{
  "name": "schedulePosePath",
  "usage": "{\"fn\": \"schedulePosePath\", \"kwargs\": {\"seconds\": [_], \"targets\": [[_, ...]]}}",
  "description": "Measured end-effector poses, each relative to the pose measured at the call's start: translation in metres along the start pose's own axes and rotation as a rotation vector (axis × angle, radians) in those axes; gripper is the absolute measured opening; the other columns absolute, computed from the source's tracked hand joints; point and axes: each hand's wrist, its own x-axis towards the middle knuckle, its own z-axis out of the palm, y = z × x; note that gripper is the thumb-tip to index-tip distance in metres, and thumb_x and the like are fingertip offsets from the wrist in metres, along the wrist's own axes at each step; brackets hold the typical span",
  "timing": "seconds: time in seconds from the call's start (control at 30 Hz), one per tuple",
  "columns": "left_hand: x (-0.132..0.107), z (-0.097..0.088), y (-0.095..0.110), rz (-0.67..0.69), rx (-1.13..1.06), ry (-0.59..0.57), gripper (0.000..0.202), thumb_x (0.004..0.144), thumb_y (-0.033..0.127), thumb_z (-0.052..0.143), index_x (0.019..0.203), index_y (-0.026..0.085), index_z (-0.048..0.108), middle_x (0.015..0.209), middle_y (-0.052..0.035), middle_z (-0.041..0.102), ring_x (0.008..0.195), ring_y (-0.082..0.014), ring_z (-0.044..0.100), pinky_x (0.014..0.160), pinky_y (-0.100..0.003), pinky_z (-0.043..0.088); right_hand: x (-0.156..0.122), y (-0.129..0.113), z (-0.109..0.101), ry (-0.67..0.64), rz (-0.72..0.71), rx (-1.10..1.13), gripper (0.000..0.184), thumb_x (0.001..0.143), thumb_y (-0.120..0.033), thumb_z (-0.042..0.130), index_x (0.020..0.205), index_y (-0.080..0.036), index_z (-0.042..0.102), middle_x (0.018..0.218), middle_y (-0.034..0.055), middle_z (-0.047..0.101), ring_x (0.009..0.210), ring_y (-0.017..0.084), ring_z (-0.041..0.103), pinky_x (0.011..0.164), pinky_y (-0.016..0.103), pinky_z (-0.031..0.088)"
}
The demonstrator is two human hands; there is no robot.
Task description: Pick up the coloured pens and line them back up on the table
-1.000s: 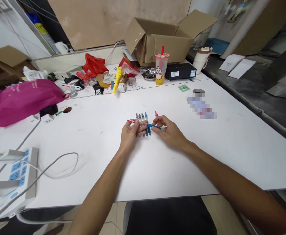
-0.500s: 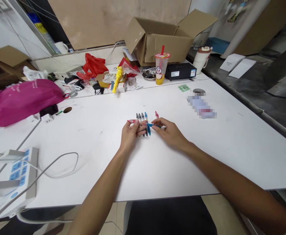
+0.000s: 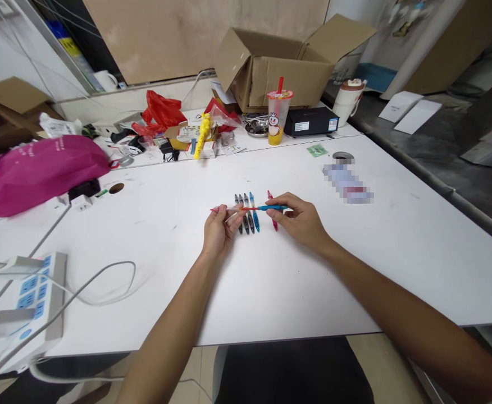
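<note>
Centrally, above the white worktop (image 3: 271,292), both hands share the parts of one pen, held crosswise and almost level. The left hand (image 3: 221,227) pinches a clear barrel (image 3: 231,210) with a pink end, thumb on the near side, the other fingers loosely curled. The right hand (image 3: 299,216) pinches a blue pen part (image 3: 263,207) between thumb and fingertips. A thin red refill (image 3: 250,209) bridges the gap between the two pieces, so they stand apart, in line with each other.

Beneath the refill, three dark pens (image 3: 246,224) and a blue pen (image 3: 255,221) lie side by side in a neat row, slightly slanted. Just to their right, a pink pen (image 3: 275,225) lies on its own, partly covered by the right fingers.

Farther back stand a drink cup (image 3: 277,120) with a red straw, a black box (image 3: 311,122) and an open cardboard box (image 3: 290,81). A magenta bag (image 3: 44,171) lies at the left, behind a white power strip (image 3: 54,303). A roll of tape (image 3: 343,157) lies toward the right.
</note>
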Motion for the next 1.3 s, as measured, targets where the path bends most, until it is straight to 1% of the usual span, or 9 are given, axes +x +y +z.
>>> {"fn": "schedulePosePath", "kwargs": {"seconds": [0.23,0.37,0.47,0.53,0.6,0.7,0.97,1.1,1.3], "targets": [[0.002,-0.003,0.006,0.045,-0.044,0.057,0.012,0.105,0.021,0.048,0.093,0.018,0.049,0.109,-0.0146,0.076,0.082,-0.0143,0.079,0.073,-0.02,0.061,0.007,-0.001,-0.012,0.173,0.022,0.092,0.028,0.085,-0.048,0.075,0.092,-0.021,0.071,0.09,0.0066,0.072,0.083,0.021,0.066,0.066,0.034,0.052],[0.001,-0.003,0.005,0.056,-0.031,0.023,0.011,0.103,0.023,0.052,0.094,0.02,0.048,0.107,-0.0114,0.076,0.083,-0.0145,0.078,0.072,-0.02,0.06,0.01,0.006,-0.013,0.14,0.09,0.17,0.032,0.086,-0.051,0.073,0.093,-0.023,0.059,0.09,0.0063,0.072,0.078,0.019,0.065,0.061,0.031,0.049],[0.0,-0.001,0.003,0.057,-0.016,-0.009,0.012,0.102,0.025,0.056,0.094,0.021,0.049,0.107,-0.0103,0.076,0.083,-0.0141,0.078,0.072,-0.02,0.06,0.009,0.014,-0.009,0.087,0.125,0.243,0.031,0.089,-0.049,0.067,0.095,-0.026,0.049,0.087,0.001,0.068,0.074,0.016,0.061,0.064,0.031,0.049],[-0.001,0.0,0.001,0.064,-0.01,-0.039,0.013,0.102,0.026,0.056,0.093,0.021,0.049,0.106,-0.0098,0.076,0.082,-0.0134,0.078,0.073,-0.02,0.06,0.007,0.017,-0.005,0.06,0.148,0.233,0.026,0.092,-0.048,0.063,0.099,-0.026,0.051,0.078,-0.0039,0.058,0.064,0.013,0.052,0.064,0.031,0.046],[-0.002,0.001,-0.001,0.075,0.002,-0.069,0.014,0.101,0.029,0.058,0.093,0.022,0.049,0.106,-0.0091,0.076,0.083,-0.0134,0.078,0.074,-0.02,0.06,0.005,0.018,-0.003,-0.026,0.166,0.125,0.026,0.094,-0.05,0.062,0.097,-0.024,0.059,0.072,-0.0037,0.053,0.063,0.014,0.048,0.063,0.031,0.044],[-0.002,0.0,-0.003,0.088,0.024,-0.102,0.017,0.099,0.032,0.064,0.096,0.023,0.05,0.106,-0.0082,0.076,0.084,-0.014,0.078,0.075,-0.021,0.059,0.001,0.018,-0.001,-0.119,0.177,-0.003,0.034,0.093,-0.057,0.062,0.09,-0.023,0.067,0.068,-0.0017,0.053,0.063,0.015,0.047,0.06,0.032,0.041],[-0.004,0.001,-0.005,0.118,0.058,-0.154,0.018,0.097,0.032,0.066,0.099,0.023,0.051,0.106,-0.0079,0.077,0.089,-0.017,0.079,0.072,-0.022,0.059,-0.001,0.015,0.001,-0.073,0.175,-0.07,0.041,0.091,-0.062,0.063,0.087,-0.022,0.073,0.066,0.0002,0.057,0.061,0.015,0.046,0.056,0.031,0.038],[-0.002,-0.001,-0.002,0.132,0.093,-0.088,0.018,0.097,0.033,0.066,0.098,0.022,0.052,0.109,-0.01,0.077,0.092,-0.0182,0.078,0.07,-0.022,0.058,0.001,0.011,-0.001,-0.041,0.177,-0.049,0.042,0.089,-0.062,0.066,0.082,-0.022,0.074,0.065,0.0008,0.058,0.062,0.016,0.048,0.058,0.032,0.04],[0.004,-0.013,0.007,0.195,0.12,0.117,0.013,0.098,0.032,0.062,0.096,0.02,0.057,0.123,-0.012,0.075,0.105,-0.0188,0.075,0.063,-0.02,0.056,0.005,0.013,-0.005,-0.001,0.186,-0.048,0.042,0.086,-0.062,0.069,0.082,-0.021,0.075,0.07,0.0017,0.059,0.066,0.016,0.048,0.061,0.032,0.041]]}}
